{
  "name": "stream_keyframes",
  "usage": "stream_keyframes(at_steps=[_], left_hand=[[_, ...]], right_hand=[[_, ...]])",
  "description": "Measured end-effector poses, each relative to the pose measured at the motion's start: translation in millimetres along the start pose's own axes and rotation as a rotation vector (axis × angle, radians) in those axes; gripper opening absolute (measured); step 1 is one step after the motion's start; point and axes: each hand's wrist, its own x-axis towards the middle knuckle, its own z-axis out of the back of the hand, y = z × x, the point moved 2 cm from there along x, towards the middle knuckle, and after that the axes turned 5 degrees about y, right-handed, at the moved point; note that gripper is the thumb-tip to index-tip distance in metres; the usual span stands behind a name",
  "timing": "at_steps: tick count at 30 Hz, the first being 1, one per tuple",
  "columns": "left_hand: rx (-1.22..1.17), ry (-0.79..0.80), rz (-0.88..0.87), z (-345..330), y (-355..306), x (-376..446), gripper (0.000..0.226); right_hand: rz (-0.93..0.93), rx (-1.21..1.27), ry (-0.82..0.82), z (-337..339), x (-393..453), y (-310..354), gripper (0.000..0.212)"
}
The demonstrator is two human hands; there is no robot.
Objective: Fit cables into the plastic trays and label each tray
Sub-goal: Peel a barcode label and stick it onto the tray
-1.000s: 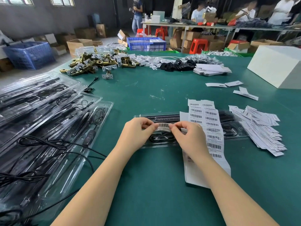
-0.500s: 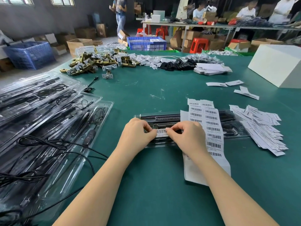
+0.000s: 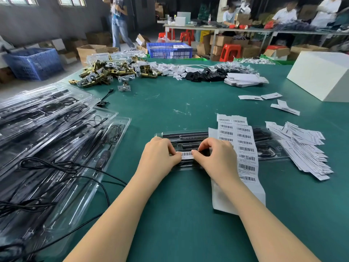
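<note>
White against the clear plastic, a single barcode label (image 3: 187, 155) now lies flat on the lid of the blister tray (image 3: 272, 154) in front of me, where a second ago I held it lifted off the surface. I have brought it down between both hands and onto the near half of the tray, and it looks seated rather than hanging. My left hand (image 3: 160, 156) pinches its left end between thumb and curled fingers; my right hand (image 3: 217, 157) pinches the right end the same way, fingertips bearing on the lid. Inside the tray, black cable (image 3: 265, 149) sits coiled in its moulded pocket, so this one reads as fitted and in the act of being labelled.

The label sheet (image 3: 243, 148) lies draped across the tray just beside my right hand, several barcodes left on it. To its right, a heap of peeled backing strips (image 3: 302, 148) spreads over the green desk (image 3: 188, 224). On my left, overlapping filled trays (image 3: 56, 129) lie with loose black leads trailing over them; whether those carry labels I cannot tell from here.

My judgement: what remains on this tray is a smoothing press along the label so no corner lifts, then it can be set aside.
</note>
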Motion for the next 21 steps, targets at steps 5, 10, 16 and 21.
stream_keyframes(at_steps=[5,10,16,21], left_hand=[[0.024,0.013,-0.093,1.3,1.5,0.0,0.016],[0.226,0.041,-0.224,-1.4,-6.0,-2.6,0.026],[0.339,0.004,-0.149,3.6,-10.0,-3.1,0.025],[0.273,-0.08,0.079,-0.7,0.4,-3.4,0.04]], right_hand=[[0.16,-0.047,0.05,2.9,-4.9,1.7,0.016],[0.288,-0.224,0.146,9.3,-8.7,3.0,0.021],[0.173,-0.348,0.144,10.9,-6.6,-3.3,0.037],[0.068,-0.456,0.217,7.2,-5.9,-9.6,0.05]])
